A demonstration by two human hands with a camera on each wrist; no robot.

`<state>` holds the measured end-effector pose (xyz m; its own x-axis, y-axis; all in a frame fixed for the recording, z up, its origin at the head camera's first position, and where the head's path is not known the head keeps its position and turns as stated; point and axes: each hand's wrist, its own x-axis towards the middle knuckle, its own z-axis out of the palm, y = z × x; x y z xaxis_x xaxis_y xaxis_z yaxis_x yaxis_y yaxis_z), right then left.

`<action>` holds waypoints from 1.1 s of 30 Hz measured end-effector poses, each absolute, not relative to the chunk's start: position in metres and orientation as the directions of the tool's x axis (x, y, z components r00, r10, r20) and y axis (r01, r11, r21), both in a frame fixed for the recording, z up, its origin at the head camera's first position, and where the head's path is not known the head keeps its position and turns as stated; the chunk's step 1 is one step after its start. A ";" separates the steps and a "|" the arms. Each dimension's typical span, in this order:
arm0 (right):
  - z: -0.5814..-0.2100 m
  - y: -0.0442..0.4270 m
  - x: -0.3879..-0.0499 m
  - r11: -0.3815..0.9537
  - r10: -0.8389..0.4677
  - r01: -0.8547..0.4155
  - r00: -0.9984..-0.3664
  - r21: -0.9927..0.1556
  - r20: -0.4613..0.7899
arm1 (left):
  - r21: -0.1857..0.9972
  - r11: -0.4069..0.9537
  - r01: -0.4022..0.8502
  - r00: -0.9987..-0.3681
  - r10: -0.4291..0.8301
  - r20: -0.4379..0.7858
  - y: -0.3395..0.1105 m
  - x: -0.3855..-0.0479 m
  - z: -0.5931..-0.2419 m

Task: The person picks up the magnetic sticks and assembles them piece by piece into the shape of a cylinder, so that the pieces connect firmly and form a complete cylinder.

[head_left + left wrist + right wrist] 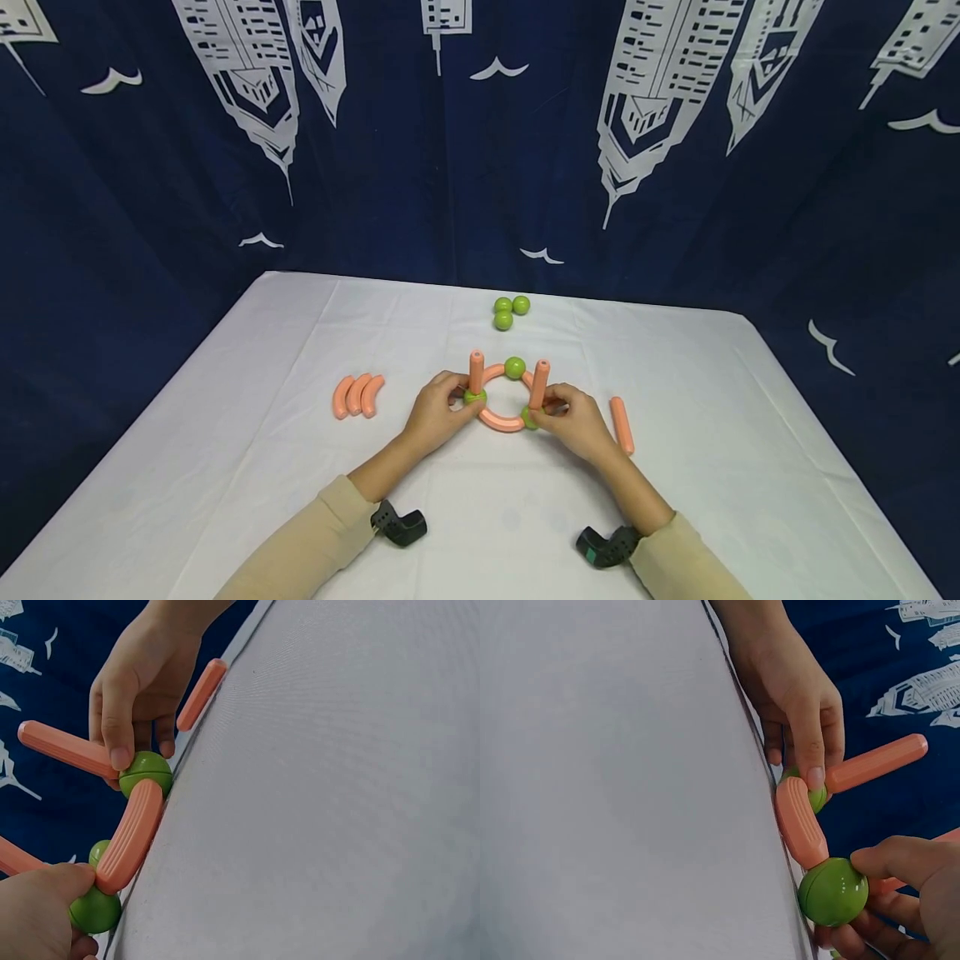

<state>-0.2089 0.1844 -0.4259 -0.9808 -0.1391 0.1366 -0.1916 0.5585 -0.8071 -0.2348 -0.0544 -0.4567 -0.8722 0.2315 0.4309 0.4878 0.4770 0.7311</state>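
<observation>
A ring of curved orange pieces [501, 423] joined by green balls lies flat on the table in the head view. My left hand [438, 412] pinches the ring's left green ball [474, 397], from which a straight orange rod [476, 371] stands up. At the front right, my right hand [577, 425] pinches another green ball [834, 891]; a second orange rod [540, 383] rises there, tilted slightly. The ring's back ball [514, 367] is untouched by either hand. In the left wrist view, a curved orange piece [131, 836] links the two held balls.
Three curved orange pieces [355, 395] lie side by side to the left. One straight orange rod [622, 425] lies right of my right hand. Three loose green balls [503, 320] sit near the back edge of the white-covered table [300, 517]. A navy curtain [450, 167] hangs behind.
</observation>
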 end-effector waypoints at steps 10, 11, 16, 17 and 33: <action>-0.428 0.178 -0.203 0.522 -0.185 -0.269 -0.962 -0.810 0.200 | 0.709 0.545 0.448 -0.887 0.168 0.431 -0.053 -0.240 -0.454; -0.428 0.177 -0.203 0.518 -0.189 -0.279 -0.959 -0.809 0.210 | 0.708 0.545 0.449 -0.886 0.166 0.434 -0.053 -0.240 -0.453; -0.429 0.172 -0.199 0.522 -0.208 -0.321 -0.947 -0.790 0.246 | 0.704 0.553 0.446 -0.887 0.168 0.430 -0.051 -0.243 -0.449; -0.429 0.171 -0.198 0.524 -0.211 -0.328 -0.944 -0.786 0.253 | 0.702 0.557 0.444 -0.888 0.171 0.426 -0.051 -0.243 -0.448; -0.429 0.156 -0.192 0.555 -0.276 -0.460 -0.888 -0.693 0.368 | 0.649 0.598 0.471 -0.879 0.253 0.405 -0.039 -0.262 -0.444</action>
